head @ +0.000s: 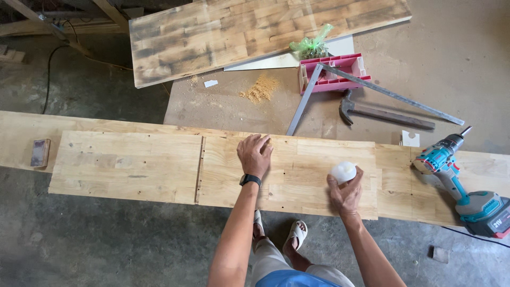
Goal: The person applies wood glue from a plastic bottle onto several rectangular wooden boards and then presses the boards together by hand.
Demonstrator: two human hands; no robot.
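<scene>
Floor: bare grey concrete (106, 244), sawdust pile (260, 87) by a dark-stained wood panel (239, 32).
Bench: long pale jointed-wood board (133, 165), 2 panels laid on top.
Left hand (255, 154): flat on the board, fingers spread, holding nothing; black watch on wrist.
Right hand (346, 192): fingers wrapped round a small white round plastic bottle (343, 171), held just over the board's mid-right.
Nearby: teal cordless drill (462, 186) on board at right; hammer (382, 112), steel square (340, 90), pink plastic tray (332, 72) behind.
</scene>
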